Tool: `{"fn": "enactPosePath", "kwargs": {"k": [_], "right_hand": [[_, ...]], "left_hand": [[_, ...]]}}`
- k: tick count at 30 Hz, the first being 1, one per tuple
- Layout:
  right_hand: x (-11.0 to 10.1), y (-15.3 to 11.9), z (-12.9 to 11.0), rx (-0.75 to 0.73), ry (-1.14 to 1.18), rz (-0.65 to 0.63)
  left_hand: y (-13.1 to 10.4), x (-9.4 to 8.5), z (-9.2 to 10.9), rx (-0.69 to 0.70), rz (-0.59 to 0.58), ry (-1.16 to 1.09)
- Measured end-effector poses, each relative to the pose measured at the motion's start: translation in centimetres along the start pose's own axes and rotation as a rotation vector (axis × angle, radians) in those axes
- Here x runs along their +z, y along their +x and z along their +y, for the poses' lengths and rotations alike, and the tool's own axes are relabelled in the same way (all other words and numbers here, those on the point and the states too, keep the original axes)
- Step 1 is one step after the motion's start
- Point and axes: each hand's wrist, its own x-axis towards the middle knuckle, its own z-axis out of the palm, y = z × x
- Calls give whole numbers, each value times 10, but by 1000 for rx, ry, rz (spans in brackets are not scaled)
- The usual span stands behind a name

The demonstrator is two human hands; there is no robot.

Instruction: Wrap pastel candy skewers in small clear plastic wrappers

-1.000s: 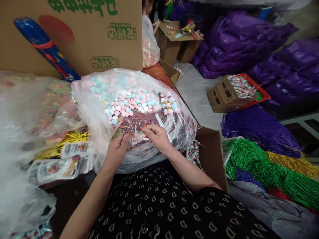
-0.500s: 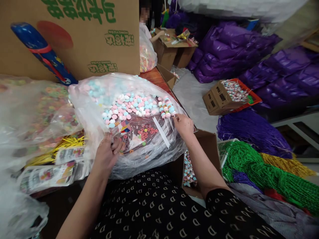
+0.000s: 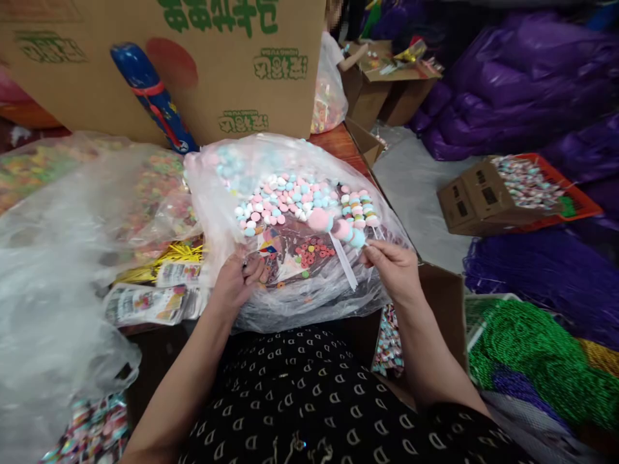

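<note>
Pinched in my right hand is the end of a candy skewer with pink, blue and dark pieces, pointing left over the open plastic bag. My left hand is closed at the bag's left side, by a small printed wrapper; its exact hold is unclear. Pink, white and blue candies lie in a heap behind. Several finished skewers rest to the right of the heap. White sticks and small red ring candies lie between my hands.
A large carton with a blue tube stands behind. Bags of ring candies and printed pouches are at left. Right are a box of wrapped candies, purple bags and green strands. A person's arm shows at the back.
My right hand has lifted a skewer from beside the others and holds it leftward over the bag. My left hand stays near the wrapper. The camera view has shifted left.
</note>
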Motion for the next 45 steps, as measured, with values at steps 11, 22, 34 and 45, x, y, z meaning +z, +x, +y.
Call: {"fn": "enactPosePath", "kwargs": {"k": [11, 22, 34, 45], "right_hand": [[-2, -7, -20, -102, -115, -224], [-20, -9, -23, -102, -198, -200], [-15, -13, -12, -248, -229, -367], [13, -30, -1, -68, -141, -333]], "left_hand": [[1, -10, -3, 67, -98, 63], [2, -21, 6, 226, -42, 501], [-12, -13, 18, 364, -145, 1059], [-6, -9, 12, 237, -162, 387]]}}
